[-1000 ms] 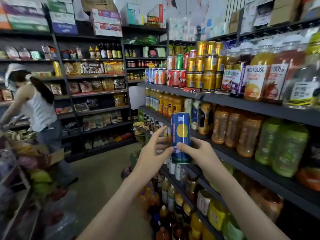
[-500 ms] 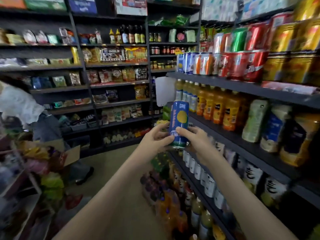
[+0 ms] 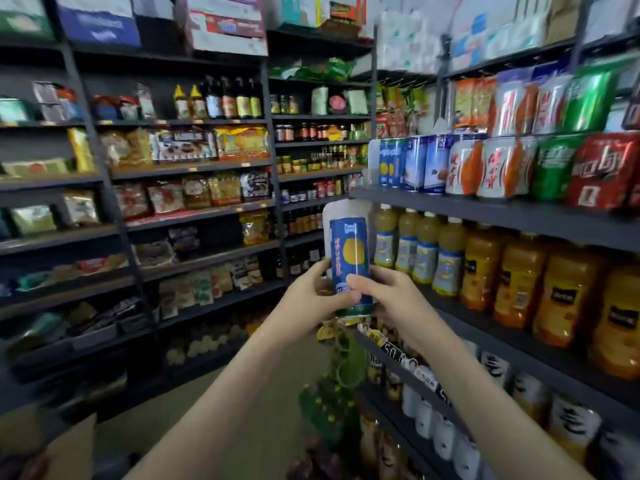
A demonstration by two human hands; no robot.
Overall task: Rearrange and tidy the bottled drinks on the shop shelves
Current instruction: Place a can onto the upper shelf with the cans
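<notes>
Here both hands are on one thing: a tall blue can (image 3: pixel 349 261) with a yellow disc on its label, held upright in the air and resting on no shelf. The left hand (image 3: pixel 313 299) curls round its lower part from one side. The right hand (image 3: pixel 388 296) wraps it from the other, thumb laid across the front and fingers hidden behind.

The can looks stiff but thin-walled, smooth and likely a little slippery. If it is full it should have some weight, and it would dent if squeezed hard or dropped. The middle of the barrel seems the best place to hold it, leaving the base free so it can be set down flat.

Up and to the right of the hands, a dark shelf (image 3: pixel 485 209) carries rows of cans, and the matching blue cans (image 3: pixel 393 162) stand at the end nearest the hands. Just right of the hands stand pale juice bottles (image 3: pixel 408 251), with orange bottles (image 3: pixel 512 282) further along. Below the hands are lower shelves of drinks, too blurred to name. Beyond and to the left stands the far shelving (image 3: pixel 194 174) of snack packets and sauces. A cardboard box (image 3: pixel 69 445) sits low on the left.
</notes>
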